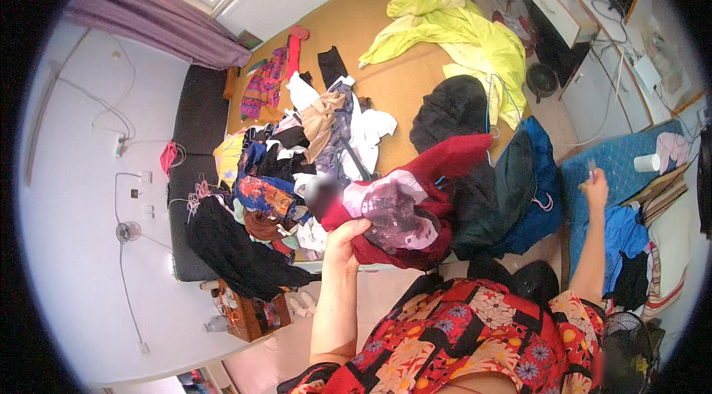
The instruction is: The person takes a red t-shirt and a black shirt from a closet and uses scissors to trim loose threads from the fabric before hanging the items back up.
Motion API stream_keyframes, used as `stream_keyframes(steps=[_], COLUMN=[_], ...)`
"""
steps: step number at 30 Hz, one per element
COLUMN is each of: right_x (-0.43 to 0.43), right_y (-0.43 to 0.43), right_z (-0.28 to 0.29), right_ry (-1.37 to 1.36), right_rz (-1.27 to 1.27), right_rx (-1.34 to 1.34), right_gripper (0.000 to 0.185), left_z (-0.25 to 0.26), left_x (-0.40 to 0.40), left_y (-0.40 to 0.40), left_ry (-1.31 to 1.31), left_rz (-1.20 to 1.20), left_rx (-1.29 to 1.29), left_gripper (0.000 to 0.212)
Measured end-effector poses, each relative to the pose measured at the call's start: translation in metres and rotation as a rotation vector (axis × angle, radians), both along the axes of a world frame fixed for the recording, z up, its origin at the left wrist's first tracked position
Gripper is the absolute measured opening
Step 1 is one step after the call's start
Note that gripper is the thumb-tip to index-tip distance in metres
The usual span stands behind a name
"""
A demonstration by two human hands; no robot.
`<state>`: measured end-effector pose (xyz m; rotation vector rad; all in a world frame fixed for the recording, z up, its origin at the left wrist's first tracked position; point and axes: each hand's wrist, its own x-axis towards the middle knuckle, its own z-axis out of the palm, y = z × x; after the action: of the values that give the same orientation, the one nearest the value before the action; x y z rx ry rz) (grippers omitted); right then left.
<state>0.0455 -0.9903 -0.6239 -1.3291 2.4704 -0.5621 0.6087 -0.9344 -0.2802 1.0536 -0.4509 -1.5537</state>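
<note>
My left hand (pixel 347 241) grips a dark red garment (pixel 389 252), with its thumb on top of the folds. A greyish pink printed cloth (pixel 397 210) lies over the red one. The red garment reaches across dark clothing at the near edge of the bed. Off to the right, my right hand (pixel 595 188) is raised above a blue quilted pad (pixel 617 157), away from the red garment. Something small and blurred shows at its fingers; I cannot tell what it is.
A heap of mixed clothes (pixel 289 160) covers the left of the bed (pixel 389 49). Yellow-green bedding (pixel 467 32) and a black garment (pixel 450 110) lie right of it. Blue clothing (pixel 623 238) rests at far right. A wooden box (pixel 253 319) stands on the floor.
</note>
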Motion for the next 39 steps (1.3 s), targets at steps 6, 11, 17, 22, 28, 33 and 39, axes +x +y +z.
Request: stream_keyframes(steps=[6,11,17,22,28,33,39], right_x=[0.175,0.339,0.423,0.461,0.468,0.469,0.468], right_y=[0.014,0.098,0.129,0.149,0.176,0.191,0.209], right_z=[0.136,0.293,0.376,0.417,0.426,0.424,0.428], right_ry=[-0.475,-0.752,-0.832,-0.716,-0.871,-0.888,-0.907], right_rz=[0.371,0.648,1.220,1.326,1.513,1.674,1.749], right_rx=[-0.316,-0.413,-0.556,-0.649,-0.535,-0.495,-0.533], right_gripper=[0.029,0.028,0.034,0.026,0.020,0.017,0.020], left_z=[0.009,0.031,0.049,0.067,0.068,0.066,0.075], left_x=[0.019,0.100,0.125,0.127,0.114,0.100,0.086], left_y=[0.027,0.090,0.141,0.192,0.256,0.298,0.325], left_ry=[0.041,0.036,0.113,0.094,0.011,0.094,0.016], left_rz=[-0.051,-0.054,-0.042,0.094,0.211,0.221,0.262], left_rx=[-0.134,-0.222,-0.327,-0.314,-0.362,-0.363,-0.408], left_gripper=[0.054,0.050,0.049,0.047,0.046,0.045,0.045])
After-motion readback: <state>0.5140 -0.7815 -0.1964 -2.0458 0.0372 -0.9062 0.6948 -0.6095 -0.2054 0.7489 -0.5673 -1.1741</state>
